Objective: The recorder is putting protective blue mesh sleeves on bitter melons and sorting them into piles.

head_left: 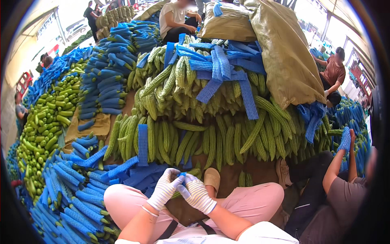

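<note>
Both my hands wear striped white work gloves and meet above my crossed legs. My left hand (163, 189) is closed, its fingertips pinching a blue foam net sleeve (182, 174) of which just a small bunched bit shows. From the other side my right hand (196, 194) closes on the same sleeve. Just beyond my fingers lies a green bitter gourd (196, 172), partly covered by the gloves. More blue sleeves (140, 178) lie flat in a heap to the left of my hands. A wide stack of bare bitter gourds (211, 140) rises in front of me.
Sleeved gourds (83, 199) are piled at my left, with smooth green vegetables (44, 126) beyond. Loose sleeves (221, 65) and a tan sack (284, 53) drape the stack. Close on my right, a co-worker (345, 199) holds a blue sleeve. Others sit or stand farther off.
</note>
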